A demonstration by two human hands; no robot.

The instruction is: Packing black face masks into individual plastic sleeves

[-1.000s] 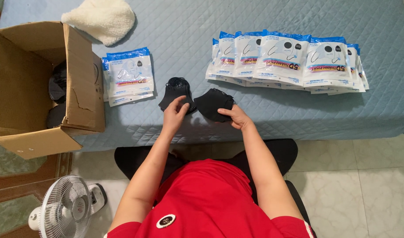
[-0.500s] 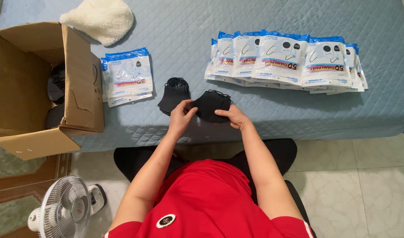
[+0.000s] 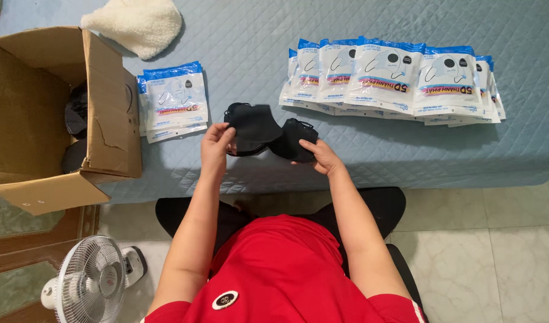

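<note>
Masks (image 3: 268, 134), black ones, sit in both my hands, just above the bed (image 3: 376, 155). My left hand (image 3: 216, 143) pinches one; my right hand (image 3: 322, 157) grips the other. I think I am pulling them apart, so next I need a gentle tug.

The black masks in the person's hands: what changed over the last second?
The left hand lifted the black mask that had lain on the blue bedspread and now holds it beside the right hand's second mask. The packets and cardboard box stayed put.
</note>
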